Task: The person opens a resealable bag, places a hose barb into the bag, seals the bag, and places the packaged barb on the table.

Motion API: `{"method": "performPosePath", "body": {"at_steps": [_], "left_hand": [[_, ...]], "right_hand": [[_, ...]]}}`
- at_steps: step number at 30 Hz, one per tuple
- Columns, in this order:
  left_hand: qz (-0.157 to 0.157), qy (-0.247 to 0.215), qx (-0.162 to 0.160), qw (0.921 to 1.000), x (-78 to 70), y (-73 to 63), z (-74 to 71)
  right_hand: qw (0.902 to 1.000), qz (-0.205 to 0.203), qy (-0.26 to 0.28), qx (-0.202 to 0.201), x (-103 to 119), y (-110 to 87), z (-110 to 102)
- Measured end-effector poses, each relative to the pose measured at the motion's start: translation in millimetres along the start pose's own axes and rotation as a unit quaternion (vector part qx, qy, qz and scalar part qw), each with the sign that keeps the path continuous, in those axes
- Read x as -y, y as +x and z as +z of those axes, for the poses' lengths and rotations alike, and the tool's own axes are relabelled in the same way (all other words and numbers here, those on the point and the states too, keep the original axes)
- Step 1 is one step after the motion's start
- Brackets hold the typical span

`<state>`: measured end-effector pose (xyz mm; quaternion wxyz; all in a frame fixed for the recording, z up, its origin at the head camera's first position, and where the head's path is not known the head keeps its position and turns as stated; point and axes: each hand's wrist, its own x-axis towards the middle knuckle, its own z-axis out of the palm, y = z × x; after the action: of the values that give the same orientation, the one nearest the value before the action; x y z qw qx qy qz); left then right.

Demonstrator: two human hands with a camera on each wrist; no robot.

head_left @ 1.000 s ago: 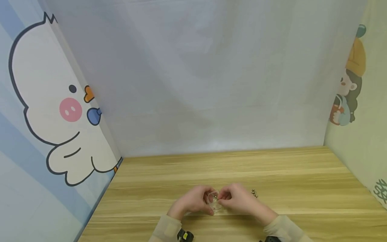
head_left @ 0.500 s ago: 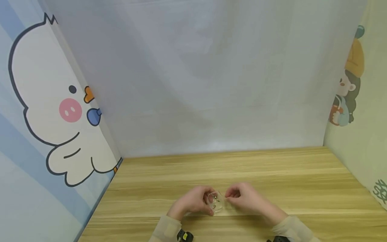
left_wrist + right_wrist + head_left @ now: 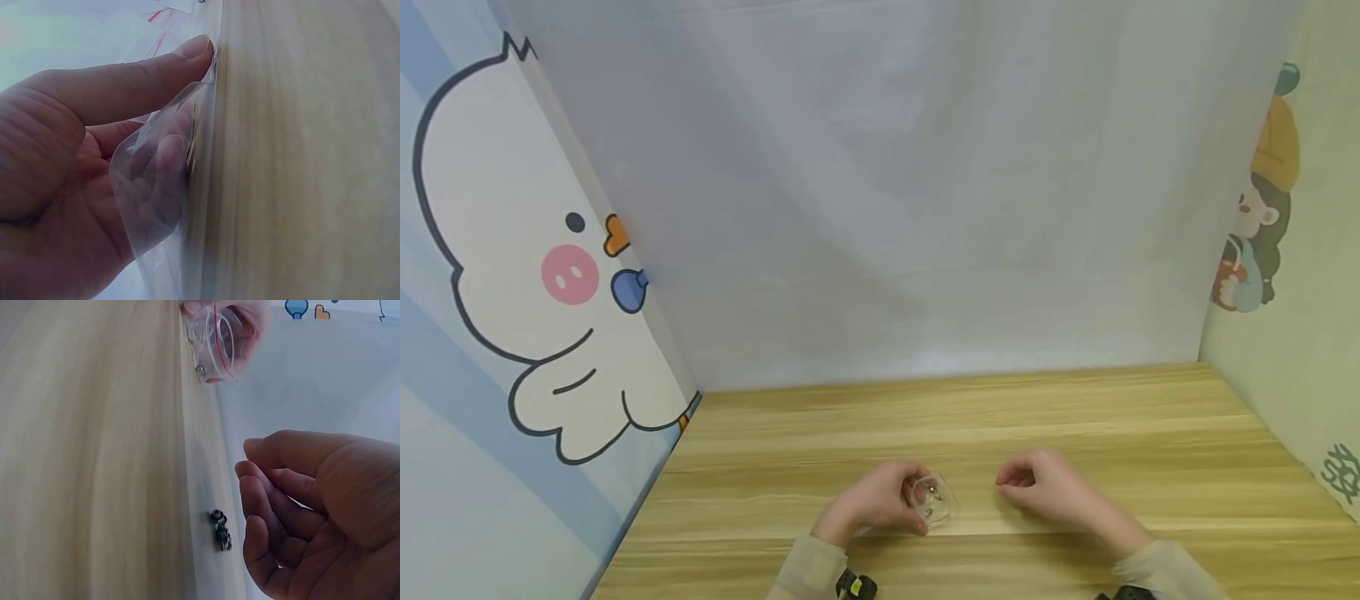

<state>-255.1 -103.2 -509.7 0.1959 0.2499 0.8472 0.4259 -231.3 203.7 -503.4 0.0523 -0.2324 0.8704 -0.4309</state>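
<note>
My left hand point(image 3: 887, 498) grips a clear zip bag point(image 3: 942, 504) with its mouth held wide. In the right wrist view a red line runs along the bag point(image 3: 209, 347), and a small shiny piece point(image 3: 200, 370) shows low in it. Several tiny brass-coloured pieces are inside in the head view. Away to the right, my right hand point(image 3: 1048, 486) hovers over the table with bent fingers, thumb tip and forefinger slightly apart and nothing between them. Beside those fingers lies a little cluster of dark metal pieces point(image 3: 220, 531); in the head view my right hand hides it.
The wood-grain table point(image 3: 820, 425) spreads under both hands. A pale grey cloth point(image 3: 925, 208) hangs behind it. Printed cartoon panels stand on the left point(image 3: 497, 250) and right point(image 3: 1285, 350).
My right hand has drawn back from the bag's mouth and moved right, covering the metal pieces seen earlier on the table. The left hand keeps the bag in about the same place.
</note>
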Motion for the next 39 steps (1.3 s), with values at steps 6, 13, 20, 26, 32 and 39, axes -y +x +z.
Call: {"method": "performPosePath", "body": {"at_steps": [6,13,20,26,32,39], "left_hand": [[0.003,0.004,0.0,1.0,-0.2,-0.2,-0.3],[0.007,0.007,-0.001,1.0,-1.7,-1.3,-1.1],[0.012,0.006,0.001,0.9999,-0.7,-0.4,-1.7],[0.009,0.006,0.0,0.9999,1.1,1.0,-0.7],[0.013,0.006,0.001,0.9999,0.9,1.1,-0.4],[0.013,0.011,0.003,0.9999,1.0,1.5,-0.3]], "right_hand": [[1.0,-0.001,-0.007,-0.005,-8,-6.7,-10],[0.9999,-0.001,-0.011,-0.011,-19,-13.5,-20],[0.9995,0.013,-0.018,-0.023,-25,-21.0,-29],[0.9989,0.025,-0.028,-0.027,-28,-26.3,-34],[0.9989,0.03,-0.028,-0.02,-31,-27.4,-32],[0.9993,0.034,0.013,-0.003,-35,-23.7,-30]]}}
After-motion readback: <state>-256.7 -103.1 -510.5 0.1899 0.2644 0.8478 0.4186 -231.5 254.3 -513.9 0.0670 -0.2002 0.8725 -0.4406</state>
